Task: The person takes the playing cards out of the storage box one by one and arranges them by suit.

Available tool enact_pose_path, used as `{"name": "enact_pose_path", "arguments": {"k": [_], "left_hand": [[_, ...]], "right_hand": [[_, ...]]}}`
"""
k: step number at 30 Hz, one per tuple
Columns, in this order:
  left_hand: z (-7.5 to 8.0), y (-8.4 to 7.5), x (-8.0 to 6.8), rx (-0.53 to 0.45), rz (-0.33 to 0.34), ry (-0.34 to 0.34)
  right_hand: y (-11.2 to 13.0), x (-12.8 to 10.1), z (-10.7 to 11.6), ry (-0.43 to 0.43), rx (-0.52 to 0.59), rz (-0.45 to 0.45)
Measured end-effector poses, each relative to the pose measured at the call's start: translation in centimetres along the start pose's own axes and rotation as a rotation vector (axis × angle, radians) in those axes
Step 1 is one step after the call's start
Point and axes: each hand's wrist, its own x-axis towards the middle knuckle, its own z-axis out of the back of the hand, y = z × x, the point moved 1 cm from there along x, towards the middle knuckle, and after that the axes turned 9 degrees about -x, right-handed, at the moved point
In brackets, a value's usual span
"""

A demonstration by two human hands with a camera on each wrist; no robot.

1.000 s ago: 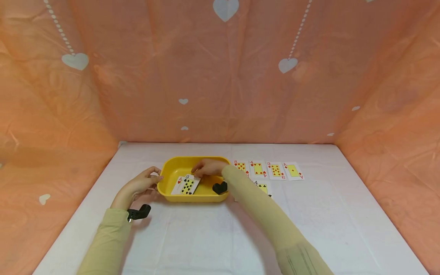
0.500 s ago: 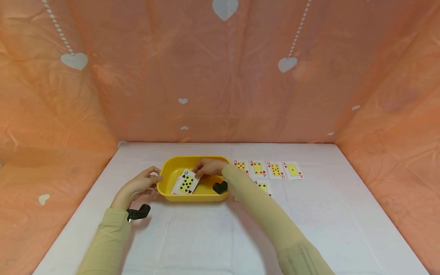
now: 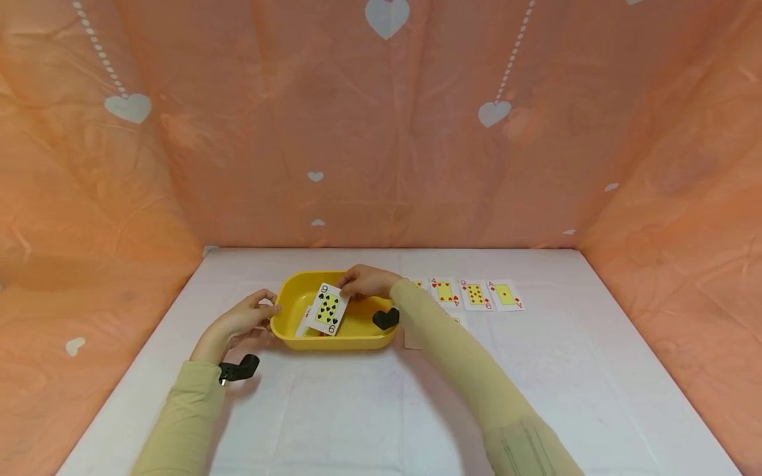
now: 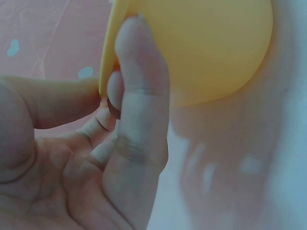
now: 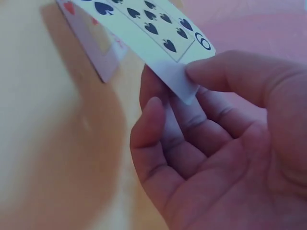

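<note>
A white table (image 3: 357,410) fills the floor of an orange tent with white hearts; the front half of the table is bare and gives lots of room, and both side edges are well away from the hands.

A yellow tray (image 3: 297,285) sits near the middle of the table, a little toward the left edge; its left rim is held by the left hand (image 3: 241,320); in the left wrist view the fingers (image 4: 139,86) curl up against the tray's outer wall and the thumb sits on the rim, so this hand is grasping the tray.

The right hand (image 3: 370,283) is over the far right part of the tray; its thumb and fingers (image 5: 230,76) pinch one corner of the nine of spades (image 3: 330,309); the card is lifted off the tray floor and tilts down to the left, with its low end over the tray's middle; the other fingers are loosely bent under the card.

Under the lifted card, another card with a red mark (image 3: 307,320) lies flat on the tray floor.

A row of cards (image 3: 473,294) lies face up on the table just right of the tray, toward the back edge; one more card (image 3: 455,322) peeks out beside the right sleeve, closer to the front.
</note>
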Motion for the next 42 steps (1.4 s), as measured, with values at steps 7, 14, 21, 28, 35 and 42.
{"name": "enact_pose_path", "arguments": {"k": [7, 14, 21, 28, 35, 42], "left_hand": [[-0.1, -0.1, 0.0, 0.022, 0.009, -0.015], [-0.3, -0.2, -0.1, 0.029, 0.015, -0.013], [-0.1, -0.3, -0.1, 0.047, 0.007, -0.009], [-0.2, -0.1, 0.0, 0.036, 0.011, -0.007], [-0.3, 0.1, 0.0, 0.013, 0.006, -0.005], [-0.4, 0.0, -0.1, 0.019, 0.012, -0.009]], "right_hand": [[0.5, -1.3, 1.9, -0.042, 0.091, 0.040], [0.4, -4.4, 4.5, -0.090, 0.173, 0.092], [-1.7, -8.1, 7.2, -0.152, 0.158, 0.084], [-5.0, -11.8, 8.8, -0.189, 0.148, 0.067], [-8.4, -15.6, 10.0, -0.220, 0.124, 0.040], [-12.3, -19.2, 10.0, -0.229, 0.143, -0.039]]}}
